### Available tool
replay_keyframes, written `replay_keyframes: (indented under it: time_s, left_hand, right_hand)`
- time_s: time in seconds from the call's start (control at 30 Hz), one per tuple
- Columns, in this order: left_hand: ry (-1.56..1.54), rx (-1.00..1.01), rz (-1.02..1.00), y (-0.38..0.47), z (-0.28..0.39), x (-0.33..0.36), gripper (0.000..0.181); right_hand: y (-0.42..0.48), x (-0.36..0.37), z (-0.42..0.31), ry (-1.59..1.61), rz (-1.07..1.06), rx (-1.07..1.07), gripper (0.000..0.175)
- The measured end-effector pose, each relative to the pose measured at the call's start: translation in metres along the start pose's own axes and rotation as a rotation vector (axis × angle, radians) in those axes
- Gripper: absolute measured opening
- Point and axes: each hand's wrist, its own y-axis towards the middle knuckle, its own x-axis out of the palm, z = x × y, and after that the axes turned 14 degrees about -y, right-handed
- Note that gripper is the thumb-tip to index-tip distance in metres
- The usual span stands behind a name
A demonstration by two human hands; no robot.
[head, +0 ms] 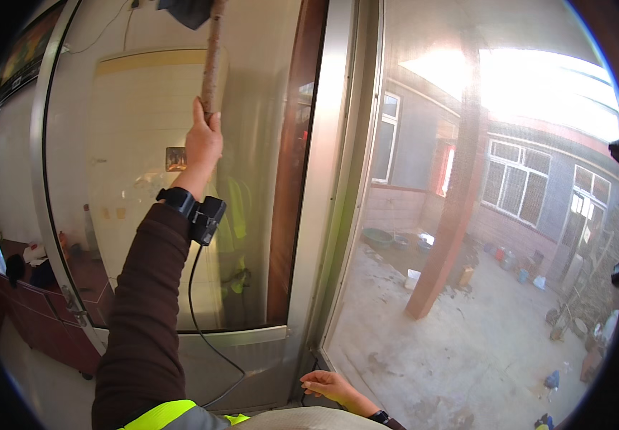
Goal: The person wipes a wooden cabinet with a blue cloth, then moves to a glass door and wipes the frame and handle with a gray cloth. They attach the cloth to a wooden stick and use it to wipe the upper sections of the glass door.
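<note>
My left hand [207, 137] is raised at upper centre-left, its fingers closed around the lower end of a wooden stick [212, 59]. A dark grey cloth [188, 12] shows beside the stick at the top edge; whether it is fixed to the stick cannot be told. Behind the hand stands a glass door [256, 161] in a metal frame, with a reflection of a yellow-green vest in the pane. A black device with a cable sits on my left wrist. My right hand [328, 384] is low at bottom centre, fingers curled near the frame's lower corner; whether it holds anything is unclear.
A metal door handle [73, 306] is at lower left, before a dark red cabinet [46, 322]. To the right, behind a mesh screen, lies a courtyard with a reddish post [444, 258], a white bucket [412, 279], a green basin [378, 237] and windows.
</note>
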Motion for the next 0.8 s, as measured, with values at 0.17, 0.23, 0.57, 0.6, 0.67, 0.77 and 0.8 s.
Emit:
replay_keyframes:
  time_s: [0.17,0.23,0.57,0.6,0.67,0.77,0.8]
  left_hand:
    - [-0.059,0.031,-0.11,-0.016,0.017,0.039,0.058]
    - [-0.073,-0.012,-0.202,-0.021,0.028,0.052,0.059]
    - [-0.152,0.033,-0.21,-0.019,0.04,0.067,0.056]
    - [-0.113,0.11,-0.175,-0.01,0.034,0.059,0.056]
    - [-0.08,-0.004,-0.208,0.002,0.021,0.047,0.054]
    - [0.011,0.157,-0.139,0.018,0.003,0.023,0.055]
    - [0.025,0.16,-0.11,0.019,-0.001,0.014,0.055]
  right_hand:
    - [-0.004,0.001,-0.002,0.009,0.015,-0.015,0.031]
    - [-0.006,0.001,-0.002,-0.006,0.027,-0.003,0.031]
    - [-0.023,0.004,0.012,0.026,0.093,0.013,0.031]
    - [-0.024,0.004,0.014,0.019,0.096,0.023,0.031]
    - [-0.026,0.003,0.015,0.005,0.091,0.036,0.031]
    - [-0.027,0.0,0.014,-0.006,0.072,0.032,0.03]
    - [-0.026,0.0,0.013,-0.004,0.064,0.024,0.03]
